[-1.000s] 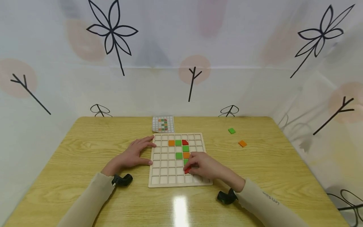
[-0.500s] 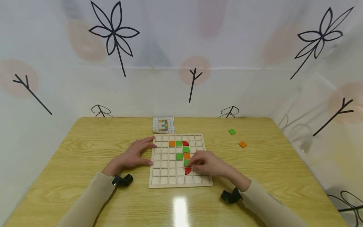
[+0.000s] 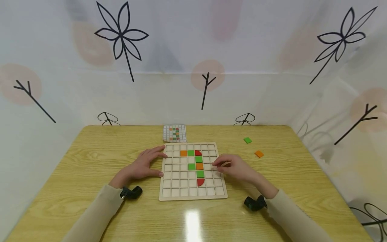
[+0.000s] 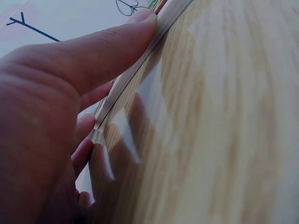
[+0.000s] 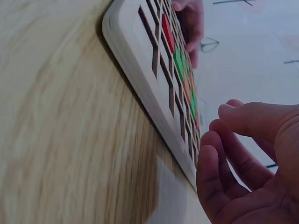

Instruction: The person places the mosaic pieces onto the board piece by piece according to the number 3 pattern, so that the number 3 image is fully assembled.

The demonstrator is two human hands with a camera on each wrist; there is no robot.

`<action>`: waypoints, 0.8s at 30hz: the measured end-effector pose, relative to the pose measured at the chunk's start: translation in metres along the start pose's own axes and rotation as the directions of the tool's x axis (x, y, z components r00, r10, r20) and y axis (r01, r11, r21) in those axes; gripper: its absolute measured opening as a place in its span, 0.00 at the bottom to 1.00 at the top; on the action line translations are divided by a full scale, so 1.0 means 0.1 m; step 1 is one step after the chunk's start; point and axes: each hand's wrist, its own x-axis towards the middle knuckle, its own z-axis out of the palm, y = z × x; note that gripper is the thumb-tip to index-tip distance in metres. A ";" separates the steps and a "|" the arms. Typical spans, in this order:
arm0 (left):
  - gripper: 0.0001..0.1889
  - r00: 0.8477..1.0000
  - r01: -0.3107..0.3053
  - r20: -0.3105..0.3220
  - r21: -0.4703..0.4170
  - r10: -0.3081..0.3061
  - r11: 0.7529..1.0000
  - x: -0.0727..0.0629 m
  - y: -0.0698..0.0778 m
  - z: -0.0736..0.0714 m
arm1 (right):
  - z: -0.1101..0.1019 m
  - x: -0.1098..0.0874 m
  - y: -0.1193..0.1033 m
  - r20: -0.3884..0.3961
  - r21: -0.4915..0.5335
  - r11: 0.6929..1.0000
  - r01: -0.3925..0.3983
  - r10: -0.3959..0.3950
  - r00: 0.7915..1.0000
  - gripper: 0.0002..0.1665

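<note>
A wooden grid board (image 3: 175,195) lies on the table, with orange, green and red tiles in some of its cells. My left hand (image 3: 142,165) touches the board's left edge, its thumb and fingers spread along the rim; the left wrist view shows the thumb (image 4: 121,46) against that edge. Over the board's right side hovers my right hand (image 3: 234,167), fingers loosely bent and holding nothing, as the right wrist view also shows. In the lowest filled cell sits a red quarter-round tile (image 3: 201,182), just below a green tile (image 3: 200,174).
A printed pattern card (image 3: 175,133) lies behind the board, showing a grid with coloured squares. Toward the right of the table are a loose green tile (image 3: 247,140) and a loose orange tile (image 3: 259,154). A patterned cloth backdrop (image 3: 163,97) stands behind the table.
My right hand let go of the red quarter-round tile, which now lies in its cell, and moved up and right away from it. My left hand stayed at the board's edge.
</note>
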 end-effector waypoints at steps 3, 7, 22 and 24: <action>0.34 1.000 0.000 -0.001 0.004 0.000 1.000 0.00 0.00 0.00 | -0.07 -0.01 0.06 -0.030 -0.005 1.000 -0.018 0.018 0.999 0.10; 0.34 1.000 -0.001 -0.004 0.003 0.001 1.000 0.00 0.00 0.01 | -0.18 -0.04 0.17 -0.067 0.001 1.000 -0.011 0.011 0.998 0.11; 0.35 1.000 0.009 0.009 0.011 -0.009 1.000 0.00 -0.02 0.00 | -0.63 -0.06 0.48 -0.237 -0.057 0.991 -0.118 0.101 0.966 0.17; 0.34 1.000 0.009 0.008 0.009 -0.009 1.000 0.00 -0.01 0.00 | -0.69 -0.05 0.54 -0.262 -0.070 0.988 -0.140 0.118 0.958 0.18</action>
